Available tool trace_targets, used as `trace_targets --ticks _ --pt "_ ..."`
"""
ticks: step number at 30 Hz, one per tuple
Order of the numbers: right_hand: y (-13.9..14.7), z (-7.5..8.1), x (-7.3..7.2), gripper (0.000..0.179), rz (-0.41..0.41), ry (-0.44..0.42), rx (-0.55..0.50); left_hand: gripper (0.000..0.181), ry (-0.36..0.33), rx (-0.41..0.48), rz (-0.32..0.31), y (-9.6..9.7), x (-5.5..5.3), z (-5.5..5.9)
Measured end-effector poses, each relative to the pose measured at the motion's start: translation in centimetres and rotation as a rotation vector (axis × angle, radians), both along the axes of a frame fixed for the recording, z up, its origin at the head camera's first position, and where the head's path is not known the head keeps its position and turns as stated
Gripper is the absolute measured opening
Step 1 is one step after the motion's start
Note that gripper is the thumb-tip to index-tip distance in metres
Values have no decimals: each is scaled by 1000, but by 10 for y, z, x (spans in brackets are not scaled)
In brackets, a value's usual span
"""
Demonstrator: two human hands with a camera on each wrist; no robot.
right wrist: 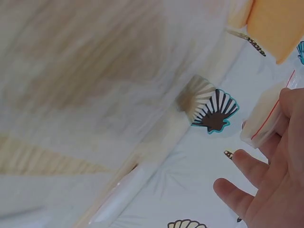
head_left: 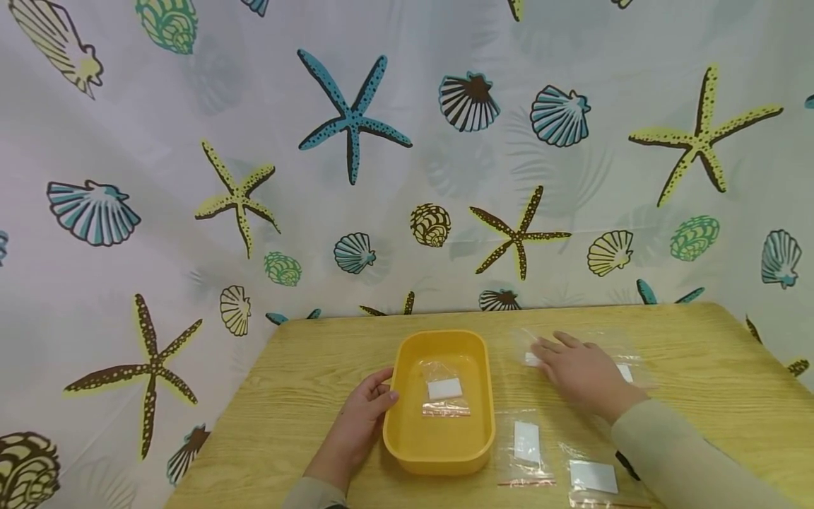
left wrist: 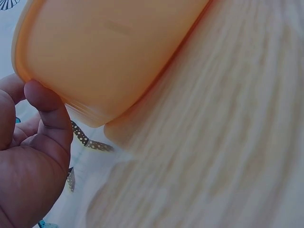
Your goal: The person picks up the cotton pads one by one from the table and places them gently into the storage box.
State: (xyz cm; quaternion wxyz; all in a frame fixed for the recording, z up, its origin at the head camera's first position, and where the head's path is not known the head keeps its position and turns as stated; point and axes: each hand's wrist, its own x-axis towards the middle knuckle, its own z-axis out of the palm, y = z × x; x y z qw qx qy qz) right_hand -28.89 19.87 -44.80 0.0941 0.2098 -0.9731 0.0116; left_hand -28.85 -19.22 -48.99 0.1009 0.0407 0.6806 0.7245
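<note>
My left hand (head_left: 359,417) grips the left rim of a yellow plastic tub (head_left: 439,459). The left wrist view shows the thumb bent against the tub's rim (left wrist: 16,57). A clear zip bag (head_left: 445,408) with a white card inside lies in the tub. At the back right, my right hand (head_left: 581,371) pinches another zip bag (right wrist: 266,118) by its red-lined edge between thumb and finger, the other fingers spread apart. Partly behind that hand in the head view is a further bag with a white piece (head_left: 624,372).
On the wooden table (head_left: 305,360), right of the tub, lie two more zip bags: one with an upright white card (head_left: 526,442), one nearer with a sideways white card (head_left: 593,476). A curtain (head_left: 394,212) printed with shells and starfish hangs behind the table's back edge.
</note>
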Motion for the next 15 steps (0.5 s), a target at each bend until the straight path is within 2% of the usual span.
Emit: trace_targets --ticks 7,15 --pt "-15 9 5 45 52 28 7 52 -2 7 12 0 -1 -1" --pt "-32 15 12 45 70 47 -1 53 11 4 1 0 -1 -3"
